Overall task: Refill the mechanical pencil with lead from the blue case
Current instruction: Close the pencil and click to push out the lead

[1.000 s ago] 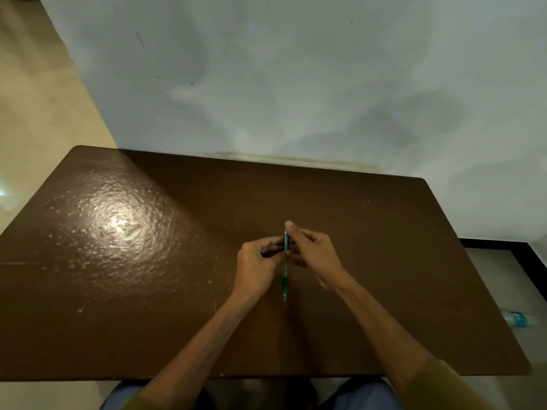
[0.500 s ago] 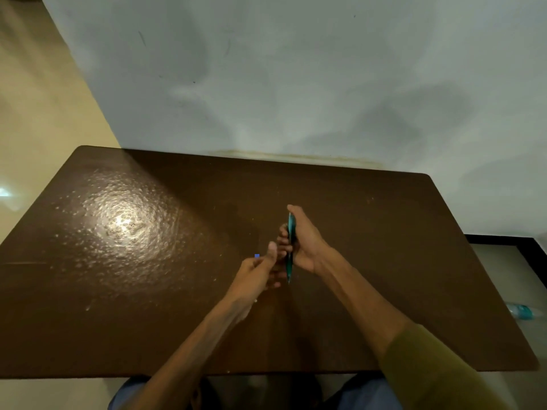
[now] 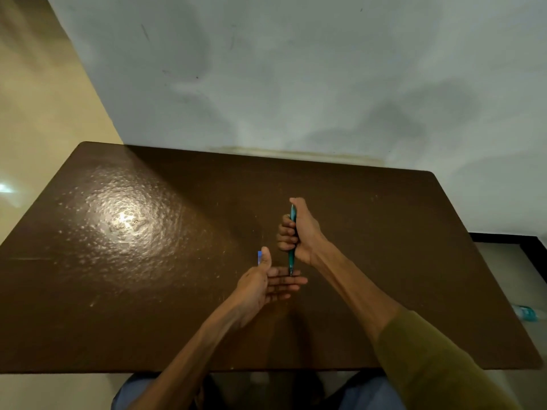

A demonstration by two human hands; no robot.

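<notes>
A dark brown surface (image 3: pixel 148 291) stands against a pale wall (image 3: pixel 296 84), a glare patch on its left part. Above its middle, the right hand (image 3: pixel 302 232) has its grip wrapped in a fist around the teal mechanical pencil (image 3: pixel 292 247), held upright with the tip down, touching the left hand's (image 3: pixel 266 285) outstretched fingers. The left grip lies open, palm up, its thumb pressed against the small blue case (image 3: pixel 260 257).

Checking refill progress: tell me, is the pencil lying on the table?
No, the right hand holds the pencil upright, tip down over the open left hand.
</notes>
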